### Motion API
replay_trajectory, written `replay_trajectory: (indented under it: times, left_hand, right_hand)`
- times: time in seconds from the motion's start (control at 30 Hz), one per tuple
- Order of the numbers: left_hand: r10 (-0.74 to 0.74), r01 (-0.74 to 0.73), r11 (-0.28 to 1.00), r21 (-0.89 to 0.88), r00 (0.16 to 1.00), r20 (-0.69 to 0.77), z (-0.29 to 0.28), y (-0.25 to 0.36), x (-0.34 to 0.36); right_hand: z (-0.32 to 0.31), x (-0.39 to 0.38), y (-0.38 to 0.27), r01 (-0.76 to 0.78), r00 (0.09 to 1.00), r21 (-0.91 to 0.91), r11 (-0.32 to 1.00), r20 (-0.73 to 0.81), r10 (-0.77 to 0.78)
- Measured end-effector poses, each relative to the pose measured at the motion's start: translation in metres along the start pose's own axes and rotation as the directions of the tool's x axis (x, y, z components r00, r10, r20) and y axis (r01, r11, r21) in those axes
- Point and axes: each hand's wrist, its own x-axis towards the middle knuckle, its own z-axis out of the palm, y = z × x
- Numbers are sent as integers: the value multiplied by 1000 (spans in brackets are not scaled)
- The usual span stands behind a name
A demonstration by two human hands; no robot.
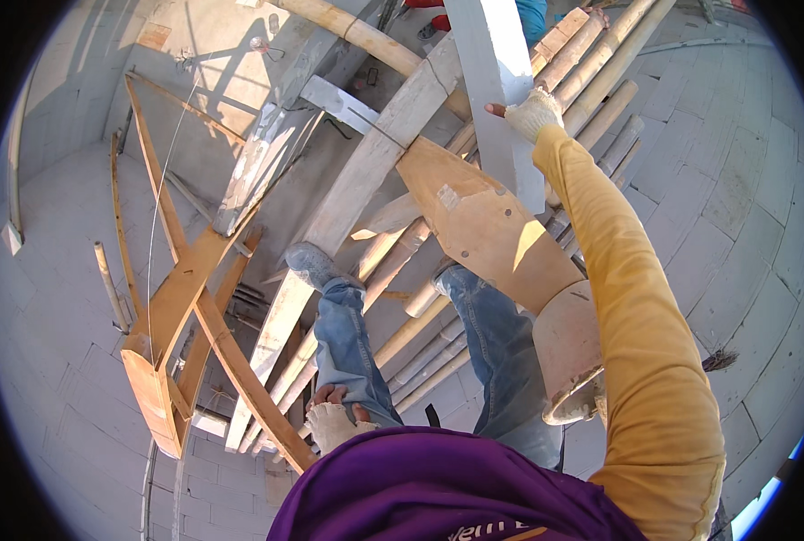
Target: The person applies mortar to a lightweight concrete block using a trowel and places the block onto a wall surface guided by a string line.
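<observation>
While partly sunlit, board [497, 140] at fingers [495, 109].

At left, a brown wooden beam [169, 302] and slanting plank [244, 377] stand near a block wall [55, 298].

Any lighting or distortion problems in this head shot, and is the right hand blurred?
Head view: fisheye bends the block wall joints toward a black rim; head view: hard sun brightens part of the upright board and leaves a pale patch on the plywood panel; head view: the gloved right hand shows no strong blur.
</observation>
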Motion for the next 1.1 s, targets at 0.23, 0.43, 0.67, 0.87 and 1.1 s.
replay_trajectory:
  times: [0.23,0.43,0.67,0.87,1.1]
  left_hand:
    - [46,-50,997,-53,996,-81,11,-16,-1]
    - [9,-12,997,-73,999,-49,9,-19,-2]
    - [-9,7,999,-50,999,-44,-11,1,-2]
    - [-3,1,996,-91,1000,-14,-16,9,-2]
    - [-10,6,988,-155,1000,-25,-20,28,1]
  right_hand:
    - [14,10,-15,-56,998,118,991,-26,59]
    - [-10,11,-12,38,999,80,996,-17,-36]
    - [-99,-40,-42,148,989,-188,971,25,-146]
    - [-201,-127,-59,207,978,-441,873,89,-187]
    - [-331,-260,-43,373,904,-452,810,-20,-427]
